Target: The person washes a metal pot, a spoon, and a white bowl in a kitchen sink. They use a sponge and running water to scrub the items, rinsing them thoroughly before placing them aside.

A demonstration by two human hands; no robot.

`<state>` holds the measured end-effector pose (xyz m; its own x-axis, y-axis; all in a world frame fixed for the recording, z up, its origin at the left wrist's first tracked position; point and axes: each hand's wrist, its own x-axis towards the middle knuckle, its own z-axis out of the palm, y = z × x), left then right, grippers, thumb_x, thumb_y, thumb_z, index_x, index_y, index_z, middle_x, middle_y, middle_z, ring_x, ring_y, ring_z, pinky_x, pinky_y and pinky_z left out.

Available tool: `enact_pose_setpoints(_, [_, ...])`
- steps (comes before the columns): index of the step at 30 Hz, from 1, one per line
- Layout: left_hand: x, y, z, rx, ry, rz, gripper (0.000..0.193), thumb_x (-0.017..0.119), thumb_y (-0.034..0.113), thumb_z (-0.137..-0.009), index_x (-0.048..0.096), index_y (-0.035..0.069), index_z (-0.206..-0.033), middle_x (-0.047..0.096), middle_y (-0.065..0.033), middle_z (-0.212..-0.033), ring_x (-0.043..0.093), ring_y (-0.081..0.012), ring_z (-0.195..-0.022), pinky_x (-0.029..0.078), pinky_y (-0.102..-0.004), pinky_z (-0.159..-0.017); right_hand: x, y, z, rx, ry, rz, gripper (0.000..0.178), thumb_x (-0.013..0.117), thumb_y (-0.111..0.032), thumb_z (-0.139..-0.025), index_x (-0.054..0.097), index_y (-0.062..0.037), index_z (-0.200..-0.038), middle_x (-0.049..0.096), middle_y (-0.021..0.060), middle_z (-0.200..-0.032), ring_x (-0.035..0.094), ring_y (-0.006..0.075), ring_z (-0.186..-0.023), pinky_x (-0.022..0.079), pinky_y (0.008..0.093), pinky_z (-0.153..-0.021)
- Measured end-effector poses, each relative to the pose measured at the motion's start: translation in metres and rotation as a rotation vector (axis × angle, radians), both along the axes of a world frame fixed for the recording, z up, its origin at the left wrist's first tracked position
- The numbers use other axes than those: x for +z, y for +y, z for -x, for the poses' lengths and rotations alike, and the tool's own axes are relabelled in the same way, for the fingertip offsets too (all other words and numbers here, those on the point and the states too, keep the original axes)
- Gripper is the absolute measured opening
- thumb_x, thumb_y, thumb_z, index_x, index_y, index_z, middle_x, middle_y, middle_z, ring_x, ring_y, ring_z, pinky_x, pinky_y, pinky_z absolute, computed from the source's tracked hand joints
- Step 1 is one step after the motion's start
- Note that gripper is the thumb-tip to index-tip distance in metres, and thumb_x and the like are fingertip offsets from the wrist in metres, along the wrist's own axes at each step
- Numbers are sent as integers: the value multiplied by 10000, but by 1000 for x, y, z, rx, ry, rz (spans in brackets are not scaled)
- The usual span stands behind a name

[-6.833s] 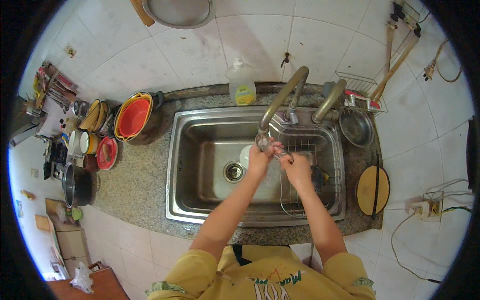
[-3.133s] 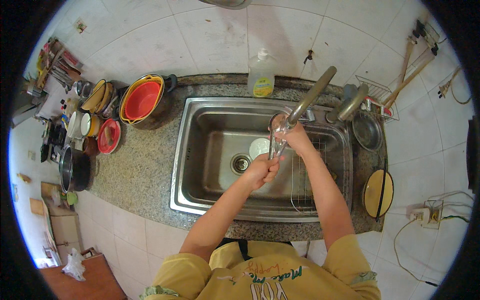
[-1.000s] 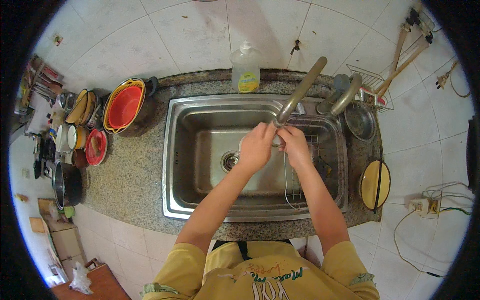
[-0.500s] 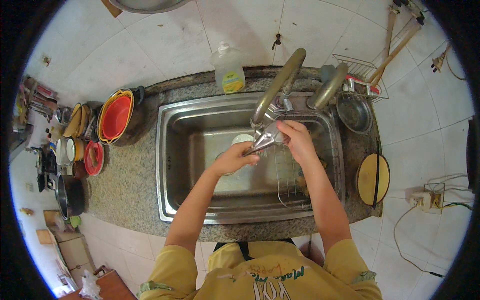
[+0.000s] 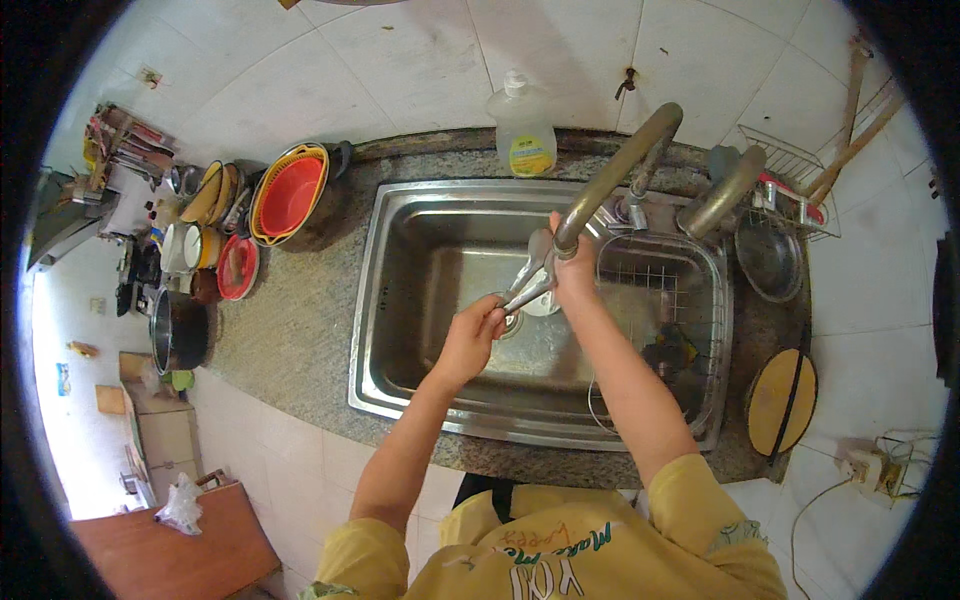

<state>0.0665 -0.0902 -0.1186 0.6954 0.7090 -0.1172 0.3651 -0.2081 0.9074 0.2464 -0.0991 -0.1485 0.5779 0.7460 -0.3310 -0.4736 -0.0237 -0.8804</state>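
left: your left hand (image 5: 472, 342) is holding the handle ends of what look like metal spoons (image 5: 540, 243), fingers clamped round them; the spoons are slanting up and rightward over the sink (image 5: 425, 290). middle: a white dish (image 5: 543, 303) is lying below, near the drain (image 5: 512, 324). right: your right hand (image 5: 574, 280) is sitting under the tap (image 5: 622, 172), partly hidden; cannot tell whether it is gripping. risk: if wet, handles could be slipping out and striking the dish.

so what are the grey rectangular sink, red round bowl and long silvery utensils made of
Grey rectangular sink: probably stainless steel, satin, from soft metallic reflections. Red round bowl: likely plastic, smooth, evenly coloured. Long silvery utensils: apparently polished metal, with bright glints.
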Motion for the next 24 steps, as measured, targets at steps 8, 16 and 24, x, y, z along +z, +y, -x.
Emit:
enact_pose_setpoints(8, [6, -11, -21, 32, 523, -783, 256, 446, 1, -740, 555, 85, -956, 536, -118, -716, 549, -293, -654, 427, -370, -553, -15, 2, 22, 132, -239, 354, 292, 484, -151, -793, 502, -36, -1061, 529, 154, -1003, 531, 269, -889, 409, 339, -793])
enact_pose_setpoints(16, [-7, -17, -22, 86, 315, -416, 204, 446, 106, -824, 546, 42, -989, 482, -46, -670, 476, -158, -529, 364, -284, -448, -16, -21, 11, -43, 321, -150, 237, 404, 4, -820, 496, 18, -1038, 584, 128, -922, 554, 190, -873, 435, 281, -768])
enact_pose_setpoints(24, [4, -18, -45, 159, -86, 915, 164, 441, 174, -854, 522, 45, -793, 394, 28, -584, 292, -37, -420, 190, -186, -366, -19, -31, -9, 32, 421, -458, 255, 460, -140, -843, 486, 16, -1044, 575, 125, -969, 557, 194, -916, 432, 283, -788])
